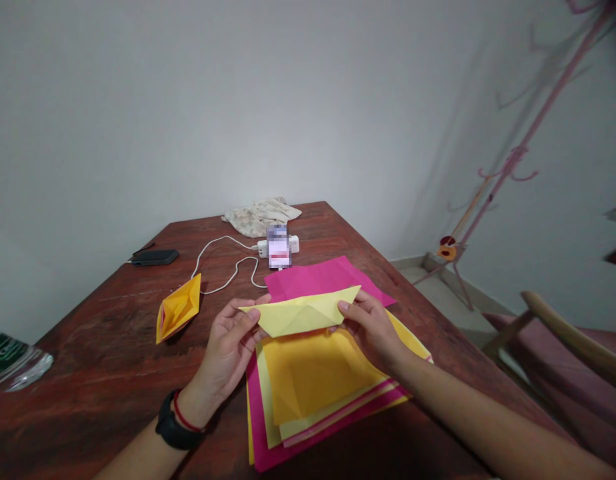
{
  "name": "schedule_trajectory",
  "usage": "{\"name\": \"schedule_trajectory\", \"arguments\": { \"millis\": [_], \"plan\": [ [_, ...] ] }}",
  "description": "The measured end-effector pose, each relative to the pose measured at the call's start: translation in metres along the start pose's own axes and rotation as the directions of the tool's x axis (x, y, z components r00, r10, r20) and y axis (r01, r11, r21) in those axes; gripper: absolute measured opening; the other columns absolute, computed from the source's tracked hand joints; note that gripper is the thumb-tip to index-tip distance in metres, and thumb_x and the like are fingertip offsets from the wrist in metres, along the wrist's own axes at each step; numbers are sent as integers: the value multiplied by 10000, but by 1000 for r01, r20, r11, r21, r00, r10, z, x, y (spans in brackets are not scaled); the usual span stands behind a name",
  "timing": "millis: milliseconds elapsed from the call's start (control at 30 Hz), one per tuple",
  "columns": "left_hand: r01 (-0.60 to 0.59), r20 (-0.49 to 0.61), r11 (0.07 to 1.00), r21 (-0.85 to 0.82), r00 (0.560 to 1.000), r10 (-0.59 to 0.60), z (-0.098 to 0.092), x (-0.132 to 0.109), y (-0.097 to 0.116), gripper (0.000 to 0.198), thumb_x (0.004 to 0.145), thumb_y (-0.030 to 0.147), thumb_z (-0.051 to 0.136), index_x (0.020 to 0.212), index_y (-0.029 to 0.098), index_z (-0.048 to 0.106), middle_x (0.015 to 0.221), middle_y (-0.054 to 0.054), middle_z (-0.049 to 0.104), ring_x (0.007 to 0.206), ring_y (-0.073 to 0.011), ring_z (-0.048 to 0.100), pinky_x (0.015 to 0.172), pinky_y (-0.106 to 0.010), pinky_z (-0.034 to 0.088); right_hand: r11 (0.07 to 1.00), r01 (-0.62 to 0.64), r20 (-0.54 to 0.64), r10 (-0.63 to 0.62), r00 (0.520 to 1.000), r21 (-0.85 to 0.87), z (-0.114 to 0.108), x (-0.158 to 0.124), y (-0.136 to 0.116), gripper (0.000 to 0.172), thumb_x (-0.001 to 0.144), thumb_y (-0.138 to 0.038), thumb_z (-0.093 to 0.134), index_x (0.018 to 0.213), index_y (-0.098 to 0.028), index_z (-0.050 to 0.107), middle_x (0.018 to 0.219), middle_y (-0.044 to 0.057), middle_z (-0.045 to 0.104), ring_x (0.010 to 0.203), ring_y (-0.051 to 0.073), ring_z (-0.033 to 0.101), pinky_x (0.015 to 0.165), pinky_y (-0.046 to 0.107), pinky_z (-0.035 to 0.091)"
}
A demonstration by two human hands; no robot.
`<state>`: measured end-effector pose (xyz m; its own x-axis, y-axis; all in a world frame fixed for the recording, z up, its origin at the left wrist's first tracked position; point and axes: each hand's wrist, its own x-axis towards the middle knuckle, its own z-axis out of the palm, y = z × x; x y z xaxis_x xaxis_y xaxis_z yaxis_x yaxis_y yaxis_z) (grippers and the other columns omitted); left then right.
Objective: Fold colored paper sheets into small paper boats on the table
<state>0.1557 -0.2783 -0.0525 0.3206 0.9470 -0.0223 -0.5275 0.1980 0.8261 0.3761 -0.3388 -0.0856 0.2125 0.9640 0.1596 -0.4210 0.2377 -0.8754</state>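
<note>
Your left hand has the widest free room over the bare wooden table, from nine to ten o'clock, until the glass object at the edge. At eleven o'clock the orange paper boat stands near, the white cable looping behind it. At twelve, the charger and crumpled cloth block the far end. At two o'clock the table edge is close, a wooden chair beyond.
</note>
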Motion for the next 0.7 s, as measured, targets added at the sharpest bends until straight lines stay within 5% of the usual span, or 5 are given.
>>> {"name": "schedule_trajectory", "arguments": {
  "millis": [167,267,367,500,700],
  "plan": [
    [-5,41,1000,12,999,4,0,0,-1,378,639,227,893,905,187,627,1157,-80,736,977,-205,714,809,-285,591,999,22,2,-22,1000,-42,-1,0,0,316,788,-421,769,994,-206,661,910,59,743,788,202,702,709,327,580],
    [11,168,993,113,985,-30,1,-4,-5,639,594,228,916,1156,210,614,1252,-110,692,1108,-261,674,971,-362,535,989,38,29,-34,999,-141,1,-2,0,346,782,-471,766,954,-193,653,895,71,744,801,212,702,725,343,577],
    [-14,249,953,301,966,-65,2,-9,-9,822,579,229,922,1316,207,559,1208,-120,706,1088,-277,680,964,-356,531,975,47,67,-33,997,-219,4,-4,1,371,751,-508,781,884,-191,641,856,72,740,806,218,701,738,351,572],
    [-61,204,892,447,978,-35,1,-11,-13,622,654,275,880,1222,163,654,1141,-125,733,1002,-265,706,893,-334,564,967,50,90,-28,996,-251,3,-5,6,365,751,-507,783,838,-185,635,788,56,722,748,191,690,695,314,558],
    [41,64,961,272,996,-61,-3,-4,-17,495,688,356,854,1090,105,711,1014,-126,768,890,-270,736,777,-368,626,976,50,98,-29,995,-214,-4,-4,15,358,756,-476,796,788,-175,605,700,34,701,622,164,670,621,299,559]
  ]
}}
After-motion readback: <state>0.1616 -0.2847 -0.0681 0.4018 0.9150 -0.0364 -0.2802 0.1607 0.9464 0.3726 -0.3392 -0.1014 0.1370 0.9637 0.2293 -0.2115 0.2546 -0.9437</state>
